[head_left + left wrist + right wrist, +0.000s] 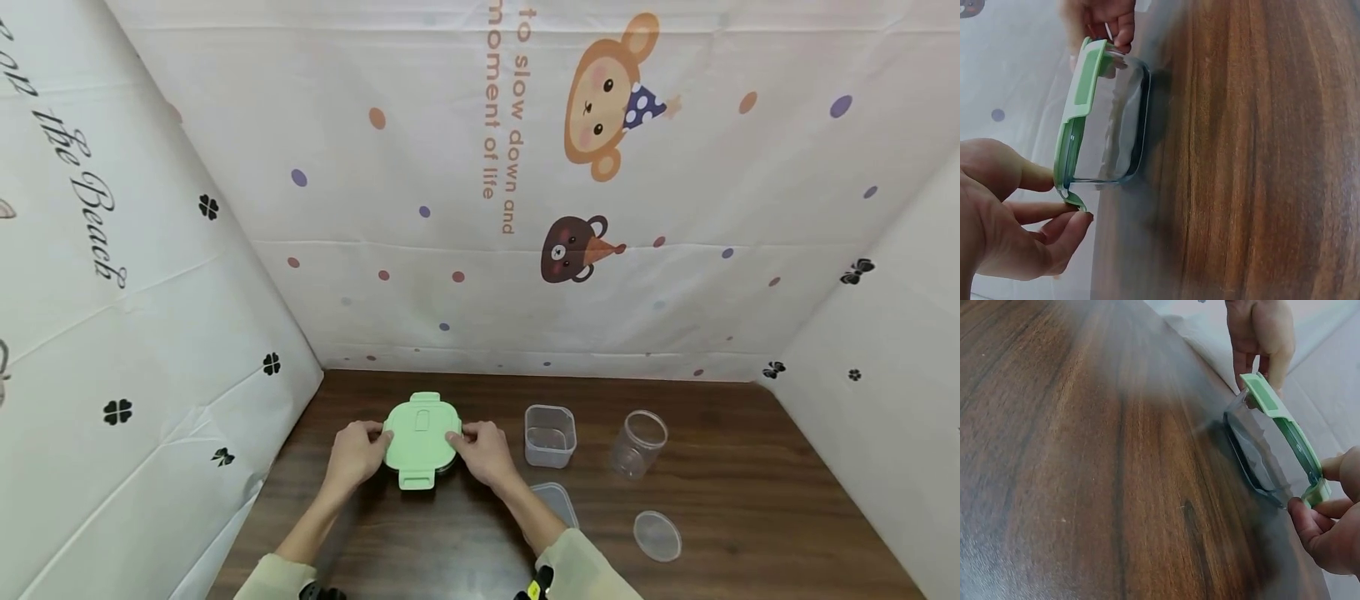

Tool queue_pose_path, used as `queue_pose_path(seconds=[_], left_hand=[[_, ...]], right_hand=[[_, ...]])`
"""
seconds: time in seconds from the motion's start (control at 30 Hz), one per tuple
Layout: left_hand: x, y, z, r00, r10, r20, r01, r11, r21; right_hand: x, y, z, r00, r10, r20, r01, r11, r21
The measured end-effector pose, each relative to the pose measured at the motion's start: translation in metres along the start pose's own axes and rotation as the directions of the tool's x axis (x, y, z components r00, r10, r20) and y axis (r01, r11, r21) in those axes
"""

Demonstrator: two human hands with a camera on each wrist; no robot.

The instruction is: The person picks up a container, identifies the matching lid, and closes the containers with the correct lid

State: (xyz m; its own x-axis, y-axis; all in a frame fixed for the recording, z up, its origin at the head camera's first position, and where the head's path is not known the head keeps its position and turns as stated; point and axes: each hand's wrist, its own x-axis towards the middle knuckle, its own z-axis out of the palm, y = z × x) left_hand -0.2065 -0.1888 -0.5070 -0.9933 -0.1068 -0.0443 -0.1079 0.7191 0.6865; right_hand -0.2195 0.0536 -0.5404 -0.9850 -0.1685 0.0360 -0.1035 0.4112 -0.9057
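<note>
Hands (358,452) grip green lid (422,437); clear container (1119,122) mostly hidden in head view.

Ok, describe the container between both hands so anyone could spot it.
On the brown table, find the left hand and right hand toward the back left. Between them is a clear container under a pale green lid. That green sets it apart from the colourless tub and jar to its right.

The lid (420,442) looks smooth matt plastic, its container (1119,125) glossy and see-through, the table (442,550) satiny wood
</note>
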Motion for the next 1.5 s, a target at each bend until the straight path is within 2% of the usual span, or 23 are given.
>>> queue_pose_path(seconds=[0.23,0.67,0.93,1.1,1.3,1.37,1.5], left_hand=[[0.0,0.002,-0.001,1.0,-0.02,-0.015,0.019,0.999,-0.034],[0.001,-0.005,0.0,0.997,-0.066,-0.034,0.064,0.995,-0.073],[0.002,-0.009,-0.003,0.998,-0.054,0.011,0.055,0.995,-0.088],[0.004,-0.012,-0.011,0.998,-0.033,0.053,0.038,0.995,-0.09],[0.008,-0.021,-0.017,0.991,-0.061,0.119,0.084,0.976,-0.199],[0.008,-0.023,-0.017,0.992,-0.054,0.117,0.075,0.982,-0.176],[0.007,-0.019,-0.015,0.997,-0.007,0.072,0.011,0.998,-0.055]], right_hand=[[0.0,0.001,-0.002,1.0,0.023,0.006,-0.023,1.0,0.015],[-0.002,0.001,-0.001,1.0,0.006,0.011,-0.006,1.0,0.009],[-0.002,0.002,-0.001,0.999,0.003,0.033,-0.002,1.0,-0.028],[-0.002,-0.002,0.0,0.999,-0.032,0.002,0.032,0.995,-0.093],[-0.002,-0.005,0.001,1.0,0.002,-0.029,-0.004,0.997,-0.078],[-0.002,-0.005,0.001,1.0,0.013,-0.027,-0.014,0.997,-0.073],[-0.003,-0.004,0.001,0.999,0.005,-0.042,-0.008,0.997,-0.076]])
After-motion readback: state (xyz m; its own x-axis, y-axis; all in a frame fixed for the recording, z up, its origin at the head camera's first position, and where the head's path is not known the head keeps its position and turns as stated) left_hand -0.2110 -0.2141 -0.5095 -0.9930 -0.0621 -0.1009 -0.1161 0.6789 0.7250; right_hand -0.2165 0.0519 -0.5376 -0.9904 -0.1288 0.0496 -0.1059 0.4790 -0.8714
